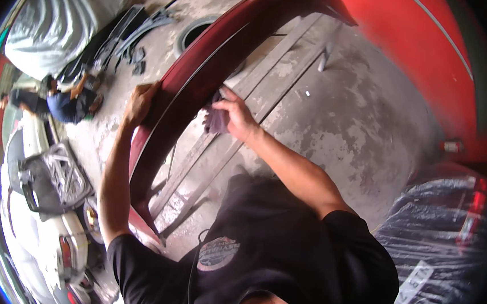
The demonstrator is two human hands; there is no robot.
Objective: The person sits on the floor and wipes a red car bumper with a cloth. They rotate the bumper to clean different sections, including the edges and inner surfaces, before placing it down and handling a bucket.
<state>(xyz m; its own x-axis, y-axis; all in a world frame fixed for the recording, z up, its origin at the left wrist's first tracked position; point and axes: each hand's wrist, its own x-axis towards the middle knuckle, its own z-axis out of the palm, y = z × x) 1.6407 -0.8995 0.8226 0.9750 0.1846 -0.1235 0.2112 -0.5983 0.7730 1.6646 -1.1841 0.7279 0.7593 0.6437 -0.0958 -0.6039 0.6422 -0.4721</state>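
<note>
A long, curved dark red car bumper (197,71) spans the view from upper right to lower left, resting on a narrow rail stand (281,78). My left hand (139,104) is closed on the bumper's left edge, with its fingers partly hidden. On the other side, my right hand (238,115) pinches a crumpled dark purplish-grey cloth (217,121) close to the bumper's inner edge. Whether the cloth touches the bumper I cannot tell.
A tyre (190,38) lies behind the bumper. Two people (67,103) crouch at the left, near black loose parts (128,34) and a silver-covered vehicle (65,21). A white car (39,244) stands lower left, a plastic-wrapped vehicle (437,230) lower right, a red surface (400,44) upper right.
</note>
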